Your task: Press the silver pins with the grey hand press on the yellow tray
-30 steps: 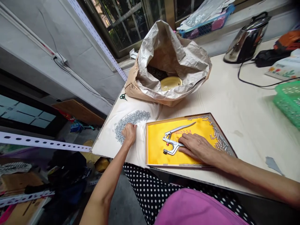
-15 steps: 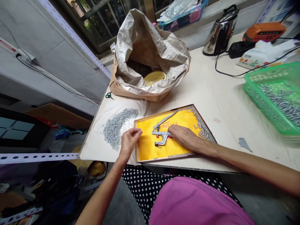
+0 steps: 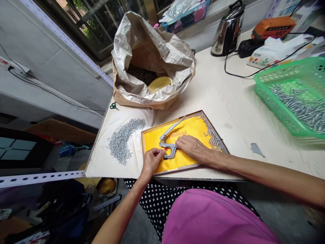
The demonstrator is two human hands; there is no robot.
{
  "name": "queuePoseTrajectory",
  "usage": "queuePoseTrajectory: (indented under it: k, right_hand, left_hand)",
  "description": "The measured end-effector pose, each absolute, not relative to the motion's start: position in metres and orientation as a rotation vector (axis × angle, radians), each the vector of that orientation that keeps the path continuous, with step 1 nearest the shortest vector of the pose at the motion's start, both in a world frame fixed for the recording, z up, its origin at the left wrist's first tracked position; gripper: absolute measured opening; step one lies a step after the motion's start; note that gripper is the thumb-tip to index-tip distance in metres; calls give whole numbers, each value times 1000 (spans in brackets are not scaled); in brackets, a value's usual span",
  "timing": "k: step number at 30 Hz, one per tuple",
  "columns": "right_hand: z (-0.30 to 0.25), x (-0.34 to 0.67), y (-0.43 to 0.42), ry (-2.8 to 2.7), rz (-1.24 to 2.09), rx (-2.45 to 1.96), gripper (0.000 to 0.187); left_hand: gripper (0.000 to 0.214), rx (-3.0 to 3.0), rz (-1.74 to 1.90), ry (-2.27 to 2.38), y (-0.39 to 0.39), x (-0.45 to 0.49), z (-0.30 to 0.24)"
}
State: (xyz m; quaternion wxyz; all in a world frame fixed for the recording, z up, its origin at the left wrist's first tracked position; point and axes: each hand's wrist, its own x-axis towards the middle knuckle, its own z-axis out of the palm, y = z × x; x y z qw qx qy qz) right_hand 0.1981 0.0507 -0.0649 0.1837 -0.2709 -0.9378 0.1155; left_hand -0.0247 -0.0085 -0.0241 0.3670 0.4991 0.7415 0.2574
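A silver hand press tool [image 3: 168, 139] lies on the yellow lining of a shallow framed tray [image 3: 190, 127] near the table's front edge. My right hand [image 3: 191, 148] rests flat on the tool's lower handle, fingers stretched out. My left hand [image 3: 151, 160] is at the tool's jaw end, fingers pinched together on something too small to make out. A crescent-shaped pile of small metal pieces [image 3: 122, 140] lies on a white cloth [image 3: 109, 162] left of the tray. More such pieces line the tray's right edge [image 3: 213, 135].
An open paper sack [image 3: 149, 57] with a yellow bowl [image 3: 159, 84] inside stands behind the tray. A green basket [image 3: 294, 95] of metal pieces sits at the right. A kettle [image 3: 227, 28], cables and boxes stand at the back. Small scissors [image 3: 113, 106] lie by the sack.
My left hand left the pile of metal pieces and moved right to the tool's jaw, pinched shut. My right hand stayed on the tool. The view shifted right.
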Motion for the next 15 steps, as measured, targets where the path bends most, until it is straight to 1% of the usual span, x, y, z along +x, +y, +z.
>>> queuePoseTrajectory:
  k: [4, 7, 12, 15]
  right_hand:
    - [-66, 198, 49, -2625, 189, -768, 22]
    - [-66, 197, 50, -2634, 161, -801, 23]
    - [-64, 194, 50, -2704, 247, -899, 19]
    - [-58, 194, 53, -2753, 327, -945, 16]
  left_hand:
    - [28, 1316, 596, 1934, -10, -24, -24]
    - [27, 1371, 515, 1945, -7, -27, -26]
    - [29, 1341, 365, 1850, 3, -29, -24]
    - [33, 1260, 349, 1778, 7, -29, -19]
